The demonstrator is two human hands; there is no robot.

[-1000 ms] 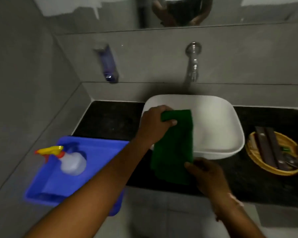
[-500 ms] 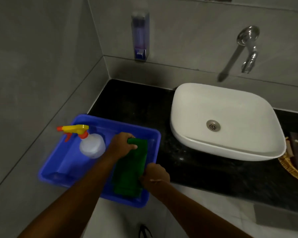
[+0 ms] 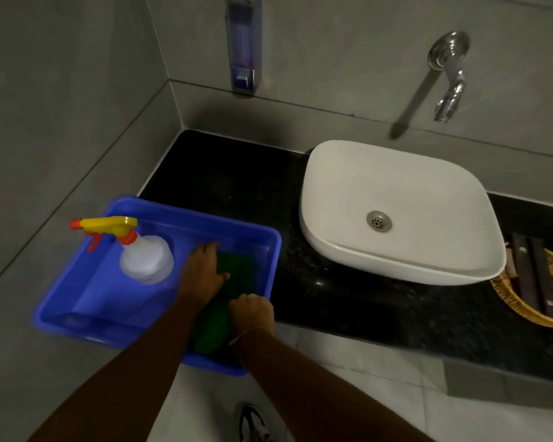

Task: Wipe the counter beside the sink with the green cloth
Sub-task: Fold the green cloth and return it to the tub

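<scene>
The green cloth (image 3: 233, 282) lies inside the blue plastic tub (image 3: 205, 218) at the left end of the black counter (image 3: 237, 183). My left hand (image 3: 201, 272) presses on the cloth's far left edge, fingers curled over it. My right hand (image 3: 253, 312) grips the cloth's near right part at the tub's rim. Both forearms cover part of the cloth. The white basin sink (image 3: 428, 193) sits on the counter to the right of the tub.
A spray bottle (image 3: 144, 256) with a yellow and orange trigger stands in the tub's left half. A wicker basket (image 3: 537, 298) with dark items sits right of the sink. A soap dispenser (image 3: 243, 43) and a chrome tap (image 3: 447, 78) hang on the grey wall.
Both hands carried the green cloth from in front of the sink leftward and down into the blue tub. The view has swung left and downward.
</scene>
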